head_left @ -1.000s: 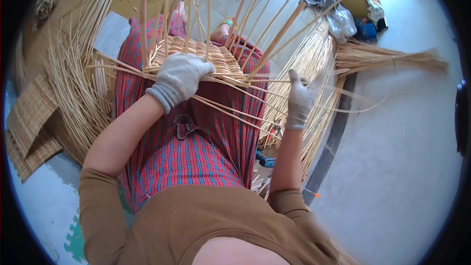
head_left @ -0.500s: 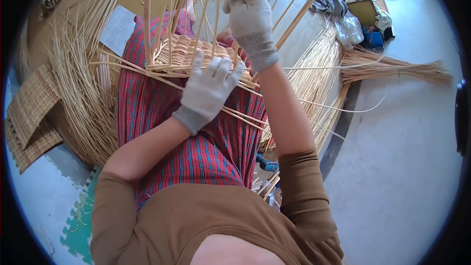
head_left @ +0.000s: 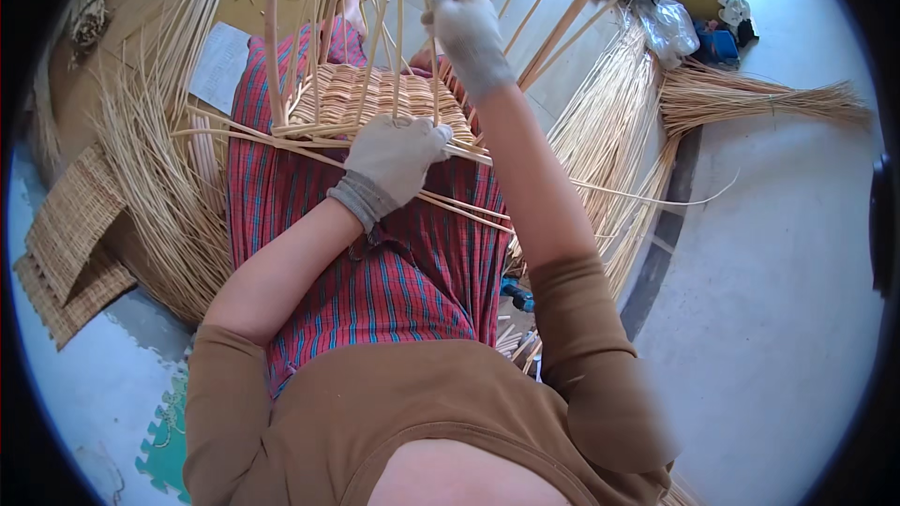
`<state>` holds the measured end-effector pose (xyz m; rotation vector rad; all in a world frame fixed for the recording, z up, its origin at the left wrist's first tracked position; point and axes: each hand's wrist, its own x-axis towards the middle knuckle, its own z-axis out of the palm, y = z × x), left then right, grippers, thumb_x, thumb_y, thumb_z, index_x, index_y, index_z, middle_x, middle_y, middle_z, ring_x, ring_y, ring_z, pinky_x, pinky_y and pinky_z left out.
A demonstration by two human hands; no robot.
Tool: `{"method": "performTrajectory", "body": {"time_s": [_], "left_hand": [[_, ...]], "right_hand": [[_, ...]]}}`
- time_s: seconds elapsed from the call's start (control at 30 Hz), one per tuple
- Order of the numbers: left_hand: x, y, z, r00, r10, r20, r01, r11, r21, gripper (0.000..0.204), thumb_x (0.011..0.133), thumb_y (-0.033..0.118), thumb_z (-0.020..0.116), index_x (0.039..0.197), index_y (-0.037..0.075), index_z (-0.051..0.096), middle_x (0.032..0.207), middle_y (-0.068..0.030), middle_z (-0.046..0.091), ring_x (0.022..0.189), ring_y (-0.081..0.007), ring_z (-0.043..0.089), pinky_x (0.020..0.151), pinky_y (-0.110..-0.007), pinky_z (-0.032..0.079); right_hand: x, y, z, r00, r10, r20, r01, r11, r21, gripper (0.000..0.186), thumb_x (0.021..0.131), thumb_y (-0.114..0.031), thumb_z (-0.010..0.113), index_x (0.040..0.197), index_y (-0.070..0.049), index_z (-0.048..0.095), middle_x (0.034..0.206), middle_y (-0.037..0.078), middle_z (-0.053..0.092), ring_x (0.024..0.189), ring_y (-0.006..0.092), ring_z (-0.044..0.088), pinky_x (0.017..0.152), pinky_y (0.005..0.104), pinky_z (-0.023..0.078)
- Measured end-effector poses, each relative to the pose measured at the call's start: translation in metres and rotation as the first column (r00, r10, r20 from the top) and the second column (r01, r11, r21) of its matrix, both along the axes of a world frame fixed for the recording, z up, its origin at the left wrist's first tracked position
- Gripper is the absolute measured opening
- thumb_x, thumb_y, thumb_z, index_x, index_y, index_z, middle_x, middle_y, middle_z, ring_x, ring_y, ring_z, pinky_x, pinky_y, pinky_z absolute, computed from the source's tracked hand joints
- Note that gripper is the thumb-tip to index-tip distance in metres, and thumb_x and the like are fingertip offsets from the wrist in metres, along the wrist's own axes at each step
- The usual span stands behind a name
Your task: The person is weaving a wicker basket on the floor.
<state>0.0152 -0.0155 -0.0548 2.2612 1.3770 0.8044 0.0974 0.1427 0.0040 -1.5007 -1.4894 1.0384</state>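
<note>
A partly woven basket (head_left: 366, 89) of pale cane, with tall upright stakes, rests across my lap on red-and-blue checked cloth (head_left: 375, 290). My left hand (head_left: 394, 155), in a pale knit glove with a grey cuff, is closed on the basket's near edge, where loose strands (head_left: 464, 211) stick out sideways. Raised above the basket, my gloved right hand (head_left: 464, 33) has curled fingers around one of the upright stakes near its right side; its fingertips are partly hidden. My right forearm crosses the loose strands.
Long cane bundles lie on the left (head_left: 155, 187) and right (head_left: 609, 122), with a tied bundle (head_left: 750, 108) farther right. Woven mats (head_left: 75, 215) and green foam tiles (head_left: 169, 426) are at left. Bags and clothes (head_left: 666, 28) are piled back right. A power tool (head_left: 516, 295) sits beside my lap.
My right hand has moved from the right side up and inward to the upright stakes. My left hand shifted rightward; its fingers spread half a second ago and are now closed on the edge.
</note>
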Motion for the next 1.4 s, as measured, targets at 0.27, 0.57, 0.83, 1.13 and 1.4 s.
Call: {"method": "performTrajectory", "body": {"time_s": [0.27,0.57,0.83,1.13,1.4], "left_hand": [[0.012,0.01,0.008,0.999,0.032,-0.027,-0.032,0.999,-0.001,0.026,0.091,0.02,0.065,0.117,0.014,0.069,0.098,-0.0107,0.075,0.089,-0.0312,0.074,0.076,-0.044,0.056],[0.01,0.016,-0.005,0.894,0.231,-0.384,-0.166,0.967,0.196,0.048,0.094,0.012,0.057,0.142,0.011,0.054,0.089,-0.0054,0.066,0.085,-0.0243,0.067,0.075,-0.042,0.054],[-0.025,0.03,0.051,0.936,0.19,-0.295,-0.192,0.981,0.021,0.039,0.091,0.013,0.06,0.129,0.017,0.065,0.092,-0.0162,0.072,0.087,-0.0381,0.07,0.076,-0.05,0.055],[-0.04,0.037,0.049,0.941,0.141,-0.308,-0.172,0.982,-0.076,0.031,0.091,0.023,0.068,0.122,0.019,0.069,0.098,-0.0131,0.073,0.092,-0.034,0.073,0.08,-0.047,0.057],[-0.03,0.02,0.088,0.848,0.344,-0.403,-0.268,0.934,0.235,0.036,0.089,0.029,0.075,0.119,0.01,0.07,0.094,-0.0124,0.073,0.081,-0.0316,0.071,0.074,-0.043,0.055]], "right_hand": [[0.172,-0.12,0.002,0.989,-0.133,-0.062,0.132,0.991,-0.014,0.034,0.106,-0.021,0.058,0.136,-0.003,0.055,0.115,0.016,0.069,0.092,0.0202,0.07,0.077,0.0331,0.059],[0.036,-0.025,0.036,0.678,-0.055,0.733,-0.275,0.906,0.322,0.099,0.086,-0.013,0.077,0.167,-0.019,0.02,0.13,0.029,0.065,0.106,0.0366,0.071,0.086,0.0458,0.057],[0.045,-0.007,0.034,0.875,0.396,0.277,-0.376,0.918,-0.123,0.025,0.098,-0.014,0.067,0.114,0.004,0.062,0.093,0.013,0.075,0.08,0.0216,0.075,0.074,0.0352,0.062],[0.081,-0.095,0.033,0.521,-0.085,0.849,-0.71,0.508,0.487,0.044,0.086,-0.038,0.08,0.106,-0.003,0.06,0.084,0.015,0.07,0.078,0.0392,0.071,0.072,0.0485,0.057],[0.112,-0.085,0.019,0.411,0.221,0.885,-0.75,0.633,0.191,0.029,0.088,-0.032,0.077,0.095,-0.012,0.057,0.074,0.009,0.064,0.067,0.0315,0.069,0.057,0.0444,0.054]]}}
